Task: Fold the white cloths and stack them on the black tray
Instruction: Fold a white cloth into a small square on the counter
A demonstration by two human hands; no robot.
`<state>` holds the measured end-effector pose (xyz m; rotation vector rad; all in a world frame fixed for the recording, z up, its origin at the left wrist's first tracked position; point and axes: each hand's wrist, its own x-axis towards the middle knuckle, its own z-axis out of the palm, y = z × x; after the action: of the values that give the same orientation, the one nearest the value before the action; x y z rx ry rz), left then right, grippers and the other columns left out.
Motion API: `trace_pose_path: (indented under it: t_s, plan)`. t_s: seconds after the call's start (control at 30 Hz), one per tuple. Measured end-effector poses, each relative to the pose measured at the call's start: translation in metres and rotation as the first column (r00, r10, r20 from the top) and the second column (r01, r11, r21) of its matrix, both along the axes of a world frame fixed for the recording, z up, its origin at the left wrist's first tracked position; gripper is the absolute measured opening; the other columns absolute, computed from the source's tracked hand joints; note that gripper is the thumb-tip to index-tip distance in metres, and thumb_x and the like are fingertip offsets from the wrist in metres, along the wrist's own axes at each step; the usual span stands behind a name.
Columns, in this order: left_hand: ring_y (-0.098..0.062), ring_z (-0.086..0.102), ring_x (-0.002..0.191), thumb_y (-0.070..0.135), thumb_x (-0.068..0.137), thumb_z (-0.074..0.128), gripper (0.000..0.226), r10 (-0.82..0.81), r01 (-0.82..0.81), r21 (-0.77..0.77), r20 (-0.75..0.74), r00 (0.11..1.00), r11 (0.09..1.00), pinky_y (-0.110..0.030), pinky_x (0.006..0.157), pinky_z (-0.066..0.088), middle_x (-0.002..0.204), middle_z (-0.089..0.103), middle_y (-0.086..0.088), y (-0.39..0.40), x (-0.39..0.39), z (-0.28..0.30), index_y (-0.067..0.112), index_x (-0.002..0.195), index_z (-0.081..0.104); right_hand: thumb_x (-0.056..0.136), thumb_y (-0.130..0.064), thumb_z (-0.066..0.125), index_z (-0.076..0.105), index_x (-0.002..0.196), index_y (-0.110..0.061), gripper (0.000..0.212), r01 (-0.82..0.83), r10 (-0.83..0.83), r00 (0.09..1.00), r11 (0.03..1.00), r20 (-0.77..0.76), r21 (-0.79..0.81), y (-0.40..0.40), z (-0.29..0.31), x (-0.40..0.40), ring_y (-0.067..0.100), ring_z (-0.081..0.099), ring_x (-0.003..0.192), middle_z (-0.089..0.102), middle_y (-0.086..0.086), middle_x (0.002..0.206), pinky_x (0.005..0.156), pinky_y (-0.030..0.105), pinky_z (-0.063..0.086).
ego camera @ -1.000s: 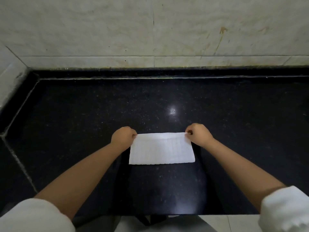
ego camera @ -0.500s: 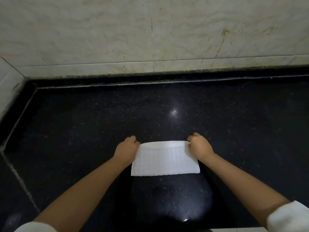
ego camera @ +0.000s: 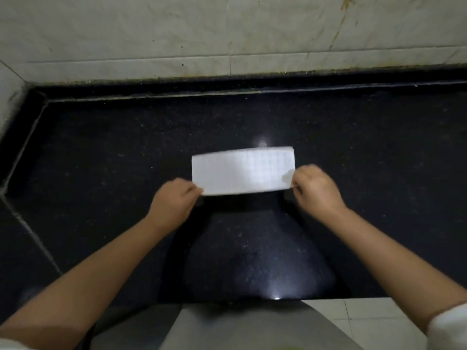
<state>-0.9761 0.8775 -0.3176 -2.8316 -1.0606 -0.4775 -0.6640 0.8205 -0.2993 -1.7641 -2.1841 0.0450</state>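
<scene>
- At the middle of the black speckled desk, near its front edge: one white cloth, folded into a wide, flat rectangle with its long sides running left to right.
- Cloth surface: a faint grid texture shows across the top face; the far long edge is straight and slightly raised toward the right corner, while the near edge casts a dark band of shadow on the desk below it.
- Left hand: fingers curled, its grip pinching the near-left corner of the cloth.
- Right hand: fingers curled, its grip pinching the near-right corner; this hand is blurred, so single fingertips cannot be made out.
- Whether the near edge rests on the desk or is lifted just above it cannot be told.
- Number of folded layers: not readable from this view.
- Both forearms reach in from the lower corners; white sleeves are cut off by the picture's edge.
- Behind the desk: a pale marble-tiled wall with rust-coloured streaks at upper right.
- A bright lamp glare near the front edge washes out the desk there.
</scene>
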Motion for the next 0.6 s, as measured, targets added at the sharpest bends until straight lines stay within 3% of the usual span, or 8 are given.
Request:
trace_pose_path:
  t_s: [0.07,0.13,0.2,0.3,0.4,0.43,0.5,0.6]
  plan:
    - [-0.027,0.064,0.056,0.011,0.080,0.063,0.013,-0.069,0.050,-0.131,-0.150,0.986,0.990,-0.029,0.048,0.054,0.072,0.070,-0.011,-0.020,-0.006,-0.029,0.005,0.076,0.073,0.052,0.012,0.070,0.055,0.055,-0.003,0.021,-0.023,0.026,0.999,0.989,0.020,-0.144,-0.025,-0.031,-0.006,0.030,0.055,0.051,0.058,0.014,0.058,0.042,0.028,0.048]
    - [-0.024,0.067,0.062,0.007,0.058,0.083,0.022,-0.071,0.011,-0.257,-0.225,0.972,0.966,-0.026,0.054,0.056,0.076,0.071,-0.007,-0.037,-0.007,-0.044,0.008,0.078,0.074,0.050,0.006,0.081,0.056,0.055,-0.004,0.027,-0.047,0.048,0.999,0.968,0.001,-0.246,-0.045,-0.050,-0.010,0.027,0.056,0.050,0.059,0.010,0.060,0.041,0.028,0.048]
    - [-0.023,0.068,0.065,0.010,0.067,0.075,0.010,-0.015,-0.045,-0.264,-0.221,0.975,0.964,-0.027,0.058,0.054,0.077,0.071,-0.005,-0.040,-0.006,-0.044,0.008,0.077,0.074,0.057,-0.007,0.084,0.061,0.058,-0.004,0.023,-0.023,0.019,1.000,0.964,-0.017,-0.264,-0.054,-0.054,-0.008,0.026,0.060,0.054,0.063,0.009,0.067,0.045,0.033,0.052]
    - [-0.023,0.067,0.066,0.022,0.080,0.042,0.035,0.060,-0.106,-0.245,-0.189,0.980,0.964,-0.029,0.060,0.054,0.078,0.070,-0.005,-0.037,0.001,-0.035,0.008,0.076,0.073,0.072,-0.013,0.077,0.067,0.070,-0.002,0.014,0.089,-0.113,0.989,0.968,-0.092,-0.237,-0.056,-0.050,-0.010,0.030,0.062,0.064,0.065,0.012,0.074,0.055,0.037,0.054]
    - [-0.031,0.069,0.084,0.025,0.084,0.040,0.040,0.171,-0.210,-0.274,-0.157,0.973,0.939,-0.036,0.070,0.057,0.096,0.070,-0.014,-0.033,0.029,-0.024,0.002,0.091,0.072,0.088,-0.022,0.060,0.061,0.093,-0.001,0.022,0.306,-0.373,0.915,0.891,-0.155,-0.336,-0.050,-0.045,-0.018,0.023,0.054,0.076,0.063,0.012,0.088,0.060,0.030,0.043]
    - [-0.034,0.064,0.102,0.026,0.089,0.041,0.040,0.229,-0.266,-0.323,-0.147,0.962,0.908,-0.039,0.084,0.054,0.113,0.065,-0.017,-0.032,0.041,-0.022,0.001,0.107,0.067,0.090,-0.028,0.055,0.057,0.095,-0.002,0.026,0.359,-0.438,0.891,0.842,-0.122,-0.402,-0.048,-0.044,-0.019,0.021,0.052,0.078,0.061,0.012,0.092,0.060,0.029,0.039]
    - [-0.028,0.033,0.138,0.030,0.098,0.039,0.049,0.320,-0.382,-0.390,-0.215,0.923,0.838,-0.036,0.112,0.029,0.147,0.036,-0.016,-0.028,0.063,-0.019,0.003,0.138,0.040,0.093,-0.033,0.049,0.053,0.099,-0.002,0.032,0.423,-0.499,0.867,0.749,-0.014,-0.510,-0.042,-0.042,-0.021,0.026,0.055,0.087,0.060,0.013,0.101,0.061,0.028,0.036]
    - [-0.022,-0.001,0.147,0.040,0.100,0.028,0.062,0.369,-0.483,-0.440,-0.321,0.872,0.757,-0.036,0.119,0.002,0.158,0.002,-0.010,-0.024,0.087,-0.026,0.008,0.149,0.008,0.093,-0.030,0.045,0.050,0.106,-0.001,0.032,0.471,-0.526,0.846,0.658,0.089,-0.587,-0.037,-0.041,-0.030,0.029,0.058,0.097,0.060,0.014,0.108,0.062,0.030,0.039]
